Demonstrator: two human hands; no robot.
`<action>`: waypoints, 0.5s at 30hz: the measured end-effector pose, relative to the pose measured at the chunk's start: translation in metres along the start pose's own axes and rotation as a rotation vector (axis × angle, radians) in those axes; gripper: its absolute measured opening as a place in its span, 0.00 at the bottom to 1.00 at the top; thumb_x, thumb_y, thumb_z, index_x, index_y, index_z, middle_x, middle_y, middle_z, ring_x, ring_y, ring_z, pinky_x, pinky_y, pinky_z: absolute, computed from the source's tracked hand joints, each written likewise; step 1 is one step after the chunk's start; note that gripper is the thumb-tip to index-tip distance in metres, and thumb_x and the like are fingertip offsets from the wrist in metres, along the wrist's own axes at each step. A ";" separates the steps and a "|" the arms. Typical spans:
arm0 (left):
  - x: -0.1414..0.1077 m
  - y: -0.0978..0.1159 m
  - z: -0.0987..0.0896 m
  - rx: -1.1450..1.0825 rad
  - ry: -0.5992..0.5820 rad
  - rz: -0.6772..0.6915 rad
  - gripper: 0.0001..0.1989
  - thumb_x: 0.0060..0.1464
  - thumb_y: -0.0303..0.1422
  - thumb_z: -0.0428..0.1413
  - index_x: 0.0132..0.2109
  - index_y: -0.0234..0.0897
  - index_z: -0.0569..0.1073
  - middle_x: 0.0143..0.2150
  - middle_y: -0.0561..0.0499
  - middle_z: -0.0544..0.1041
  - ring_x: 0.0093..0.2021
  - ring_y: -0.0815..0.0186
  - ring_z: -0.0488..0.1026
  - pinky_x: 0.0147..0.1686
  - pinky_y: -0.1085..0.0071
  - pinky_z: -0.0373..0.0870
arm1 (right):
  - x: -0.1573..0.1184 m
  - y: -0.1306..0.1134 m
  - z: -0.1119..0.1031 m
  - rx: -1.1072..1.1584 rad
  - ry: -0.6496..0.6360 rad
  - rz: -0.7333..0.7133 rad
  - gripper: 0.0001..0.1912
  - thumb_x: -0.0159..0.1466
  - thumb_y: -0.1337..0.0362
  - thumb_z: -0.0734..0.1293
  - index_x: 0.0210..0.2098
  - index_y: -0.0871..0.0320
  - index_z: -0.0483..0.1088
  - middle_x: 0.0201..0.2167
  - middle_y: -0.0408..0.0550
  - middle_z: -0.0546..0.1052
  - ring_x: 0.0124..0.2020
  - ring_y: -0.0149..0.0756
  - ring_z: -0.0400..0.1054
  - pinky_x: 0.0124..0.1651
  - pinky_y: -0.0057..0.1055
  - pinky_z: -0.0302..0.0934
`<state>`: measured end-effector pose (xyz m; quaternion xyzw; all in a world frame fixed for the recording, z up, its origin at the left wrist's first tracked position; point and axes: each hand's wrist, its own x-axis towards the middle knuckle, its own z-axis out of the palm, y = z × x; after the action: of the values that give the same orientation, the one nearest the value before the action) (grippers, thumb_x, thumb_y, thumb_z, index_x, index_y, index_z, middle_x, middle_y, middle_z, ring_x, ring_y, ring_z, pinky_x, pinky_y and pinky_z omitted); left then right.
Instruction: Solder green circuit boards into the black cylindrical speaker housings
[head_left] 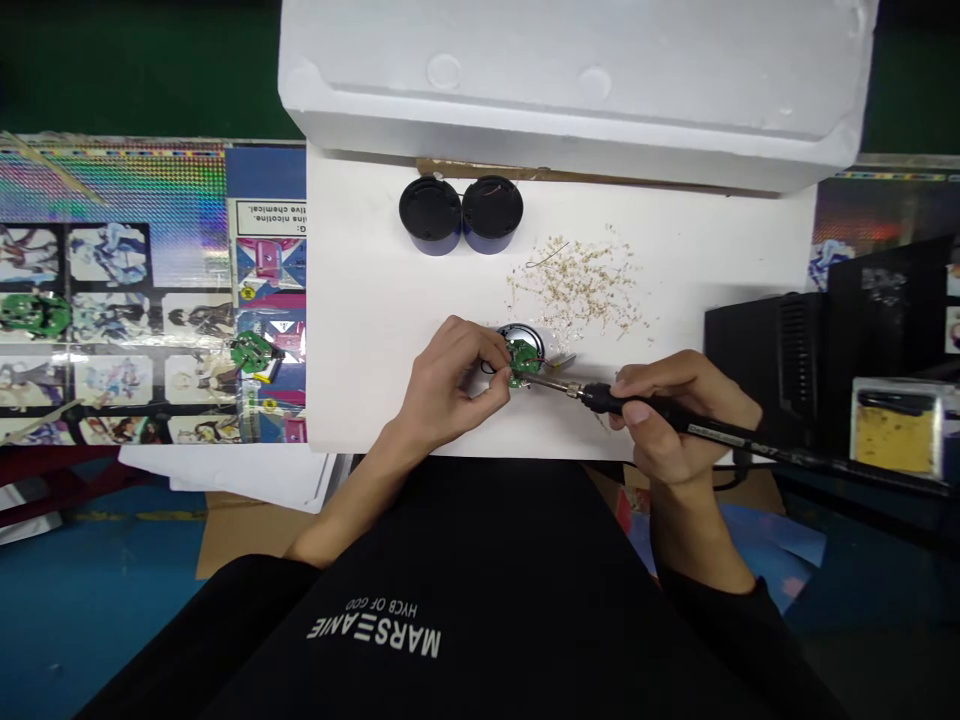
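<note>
The left hand (pixel 446 385) pinches a green circuit board (pixel 523 357) on a round speaker (pixel 529 335) near the front edge of the white board (pixel 390 250). The right hand (pixel 675 415) closes around a soldering iron (pixel 600 398) (its tip at the circuit board).

The fingers (pixel 480 365) of the left hand (pixel 442 385) cover much of the small green circuit board (pixel 523 355) and the round, metal-rimmed disc (pixel 525 338) beneath it, so the board's edge and any joints there cannot be made out. Where the tip (pixel 541 381) of the soldering iron (pixel 600 398) meets the board is too small to tell. The pale crumbs (pixel 577 285) are too small to identify. The white foam box (pixel 577 80) runs past the top edge, and the black unit (pixel 780 360) is partly cut off by a black panel on the right.
</note>
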<state>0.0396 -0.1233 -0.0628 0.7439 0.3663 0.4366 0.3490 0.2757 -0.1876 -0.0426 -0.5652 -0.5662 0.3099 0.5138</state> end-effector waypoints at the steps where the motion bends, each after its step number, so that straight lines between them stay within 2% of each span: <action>1: 0.000 0.000 0.000 0.002 -0.002 -0.003 0.07 0.60 0.25 0.59 0.37 0.41 0.70 0.36 0.51 0.80 0.41 0.62 0.78 0.43 0.60 0.75 | 0.000 0.001 0.000 0.001 0.005 -0.022 0.10 0.64 0.52 0.76 0.35 0.50 0.80 0.24 0.42 0.79 0.16 0.33 0.65 0.17 0.33 0.57; 3: 0.000 0.000 0.000 0.000 -0.004 -0.007 0.07 0.60 0.25 0.59 0.37 0.41 0.70 0.36 0.51 0.81 0.41 0.62 0.78 0.43 0.60 0.75 | 0.002 0.002 0.000 0.000 0.016 -0.078 0.08 0.65 0.53 0.76 0.36 0.49 0.80 0.23 0.42 0.78 0.15 0.33 0.65 0.16 0.33 0.55; 15: 0.000 -0.001 0.000 0.002 -0.009 0.012 0.07 0.60 0.25 0.59 0.37 0.41 0.70 0.36 0.51 0.80 0.41 0.62 0.77 0.43 0.60 0.75 | 0.013 0.002 -0.004 -0.033 -0.053 -0.098 0.08 0.65 0.53 0.75 0.34 0.48 0.80 0.23 0.43 0.79 0.15 0.35 0.65 0.15 0.34 0.53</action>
<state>0.0394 -0.1226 -0.0633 0.7483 0.3607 0.4350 0.3473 0.2826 -0.1757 -0.0400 -0.5367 -0.6116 0.2898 0.5039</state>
